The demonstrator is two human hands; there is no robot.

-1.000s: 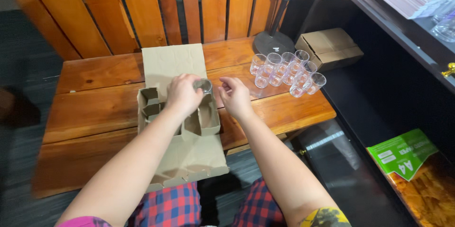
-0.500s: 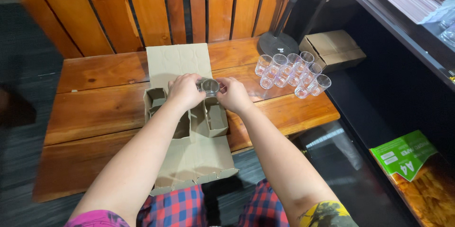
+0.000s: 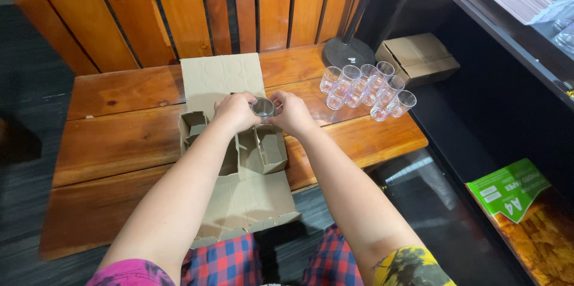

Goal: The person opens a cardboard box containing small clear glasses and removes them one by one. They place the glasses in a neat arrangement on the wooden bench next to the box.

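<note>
Bringing my right hand (image 3: 294, 112) across to join my left hand (image 3: 236, 111), I now grip one small glass (image 3: 263, 107) between both; it sits over the divided cardboard box (image 3: 263, 153), ready to drop into a cell.

Packaging-wise there was an open brown cardboard box (image 3: 239, 160) with divider cells sitting on the wooden bench, flaps spread flat front and back. A smaller closed cardboard box (image 3: 418, 59) sat off to the right beside a round black base. Down at the lower right lay a green-and-white paper ream pack (image 3: 508, 189).
</note>
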